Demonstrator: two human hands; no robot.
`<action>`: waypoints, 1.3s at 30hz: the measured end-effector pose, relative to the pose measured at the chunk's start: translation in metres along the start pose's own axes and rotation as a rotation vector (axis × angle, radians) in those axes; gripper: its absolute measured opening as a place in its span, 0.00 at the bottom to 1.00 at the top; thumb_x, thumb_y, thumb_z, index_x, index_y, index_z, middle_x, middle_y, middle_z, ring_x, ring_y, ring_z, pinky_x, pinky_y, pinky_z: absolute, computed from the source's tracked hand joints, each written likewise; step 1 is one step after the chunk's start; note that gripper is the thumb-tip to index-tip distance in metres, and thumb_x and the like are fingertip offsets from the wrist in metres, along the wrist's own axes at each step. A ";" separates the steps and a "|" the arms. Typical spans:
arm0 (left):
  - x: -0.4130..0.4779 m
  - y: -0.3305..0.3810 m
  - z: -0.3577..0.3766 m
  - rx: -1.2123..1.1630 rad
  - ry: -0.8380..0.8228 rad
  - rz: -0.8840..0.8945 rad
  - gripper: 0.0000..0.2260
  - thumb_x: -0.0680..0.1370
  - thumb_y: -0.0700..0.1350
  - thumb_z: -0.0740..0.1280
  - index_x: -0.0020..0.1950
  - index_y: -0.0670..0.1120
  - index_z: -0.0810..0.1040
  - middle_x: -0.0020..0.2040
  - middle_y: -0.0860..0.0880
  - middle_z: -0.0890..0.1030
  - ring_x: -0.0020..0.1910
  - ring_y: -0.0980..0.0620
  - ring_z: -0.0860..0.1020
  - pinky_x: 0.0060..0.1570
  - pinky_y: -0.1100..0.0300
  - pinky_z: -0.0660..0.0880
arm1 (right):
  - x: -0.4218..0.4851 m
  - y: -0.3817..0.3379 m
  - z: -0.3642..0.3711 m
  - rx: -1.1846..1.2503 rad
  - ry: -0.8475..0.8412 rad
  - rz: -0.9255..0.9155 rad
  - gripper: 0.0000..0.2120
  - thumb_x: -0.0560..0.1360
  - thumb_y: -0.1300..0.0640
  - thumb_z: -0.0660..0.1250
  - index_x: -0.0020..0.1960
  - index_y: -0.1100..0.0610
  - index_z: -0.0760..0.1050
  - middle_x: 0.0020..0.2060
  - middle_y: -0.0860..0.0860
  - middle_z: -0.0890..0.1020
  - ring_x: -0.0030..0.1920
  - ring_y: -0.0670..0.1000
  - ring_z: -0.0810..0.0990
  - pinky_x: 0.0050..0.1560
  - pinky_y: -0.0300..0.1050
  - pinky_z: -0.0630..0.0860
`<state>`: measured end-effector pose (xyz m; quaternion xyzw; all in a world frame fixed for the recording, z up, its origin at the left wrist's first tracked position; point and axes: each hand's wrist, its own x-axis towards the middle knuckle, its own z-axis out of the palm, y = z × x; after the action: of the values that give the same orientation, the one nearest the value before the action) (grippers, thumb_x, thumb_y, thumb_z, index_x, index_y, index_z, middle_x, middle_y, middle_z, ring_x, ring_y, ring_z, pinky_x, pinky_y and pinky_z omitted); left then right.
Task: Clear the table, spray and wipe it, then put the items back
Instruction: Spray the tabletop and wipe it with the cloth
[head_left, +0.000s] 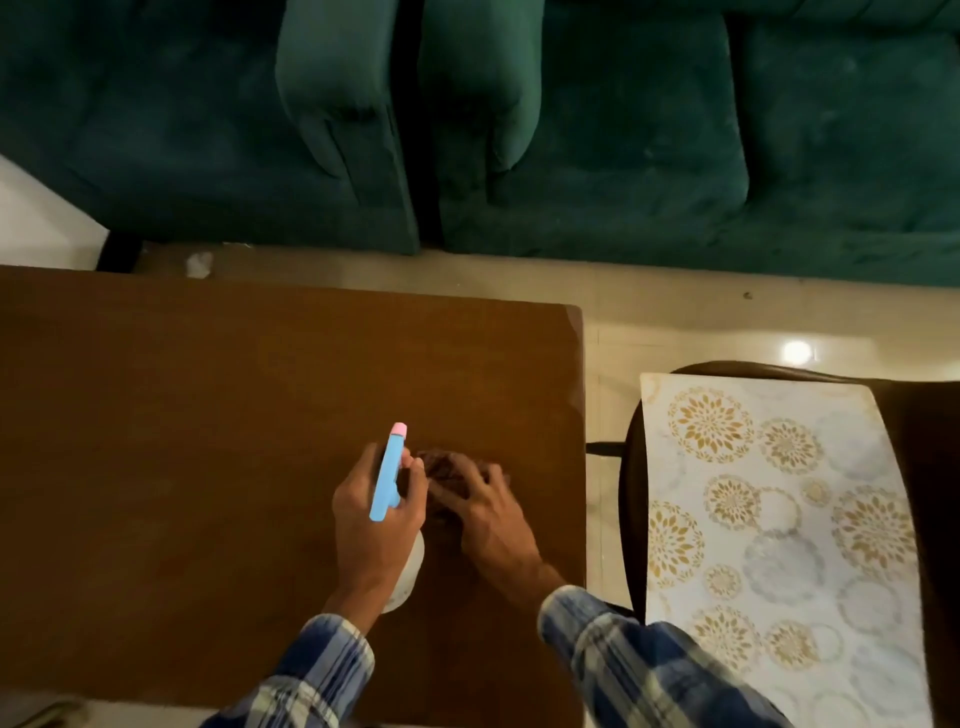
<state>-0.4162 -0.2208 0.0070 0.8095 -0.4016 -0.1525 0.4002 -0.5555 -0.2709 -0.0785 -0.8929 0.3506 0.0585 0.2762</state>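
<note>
- Spray bottle (387, 478), lower centre: light, rigid plastic, best held at the neck, where the left hand (371, 525) wraps its fingers.
- Brown cloth (441, 464) just right of it: soft, dim. The right hand (488, 514) seemingly spreads its fingers flat on it.
- Desk (208, 415) beneath.

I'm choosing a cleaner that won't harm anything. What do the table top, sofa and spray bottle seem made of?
The table top: brown wood or wood-look laminate, matte, faint grain; cannot tell which. The sofa: dark green velvet-like fabric, soft sheen, brushed nap marks. The spray bottle: likely plastic, smooth blue head, pink nozzle, whitish body, gripped by the left hand.
</note>
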 end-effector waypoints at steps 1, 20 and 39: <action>0.005 0.000 0.000 -0.008 0.008 0.001 0.06 0.76 0.42 0.73 0.49 0.47 0.77 0.34 0.58 0.74 0.32 0.54 0.78 0.29 0.70 0.74 | 0.007 0.013 -0.006 -0.002 0.067 0.066 0.34 0.79 0.63 0.63 0.79 0.38 0.60 0.80 0.52 0.52 0.72 0.63 0.58 0.73 0.62 0.66; 0.123 -0.033 0.002 -0.101 -0.072 0.133 0.07 0.76 0.42 0.73 0.51 0.46 0.78 0.36 0.58 0.75 0.35 0.55 0.78 0.30 0.67 0.77 | 0.130 0.002 -0.031 0.008 0.174 0.097 0.31 0.80 0.61 0.60 0.78 0.40 0.61 0.79 0.53 0.57 0.70 0.61 0.61 0.70 0.60 0.70; 0.117 -0.015 0.019 -0.171 -0.148 0.137 0.08 0.76 0.43 0.73 0.52 0.45 0.79 0.37 0.57 0.77 0.35 0.55 0.80 0.31 0.72 0.75 | 0.041 0.081 -0.050 0.155 0.476 0.703 0.32 0.75 0.69 0.60 0.77 0.49 0.69 0.70 0.55 0.68 0.58 0.58 0.65 0.60 0.58 0.73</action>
<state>-0.3449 -0.3152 -0.0078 0.7297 -0.4700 -0.2176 0.4464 -0.5825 -0.3708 -0.0852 -0.6843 0.6909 -0.0852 0.2171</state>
